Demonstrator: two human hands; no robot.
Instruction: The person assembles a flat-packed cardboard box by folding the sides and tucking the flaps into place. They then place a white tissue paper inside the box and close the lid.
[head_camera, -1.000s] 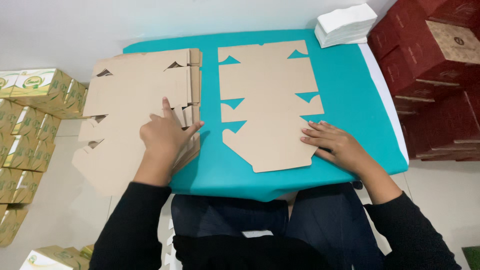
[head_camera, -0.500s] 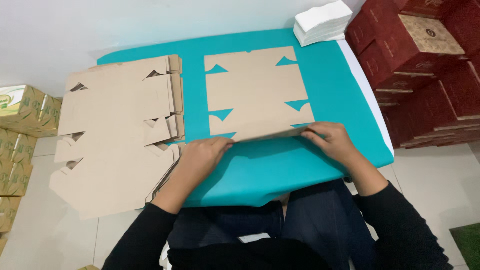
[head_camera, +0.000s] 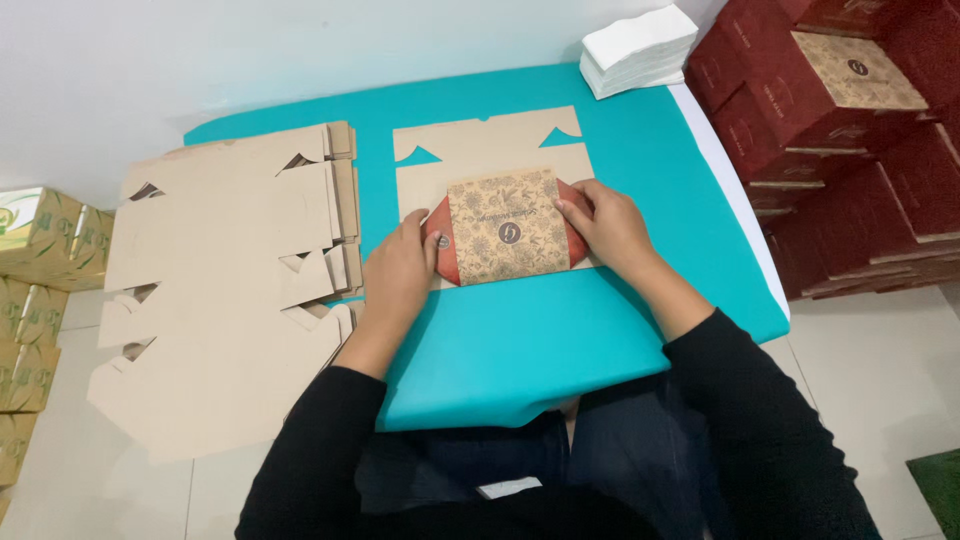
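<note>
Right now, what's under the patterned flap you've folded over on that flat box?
The patterned flap lies on the plain brown panel of the same box blank, which rests on the teal table cover. Left hand and right hand press its ends. The panel beneath is covered.

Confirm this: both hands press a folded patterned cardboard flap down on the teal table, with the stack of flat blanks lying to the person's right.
Not quite. In the head view both hands, left and right, press the folded flap on the teal table, but the stack of flat blanks lies to the person's left.
</note>
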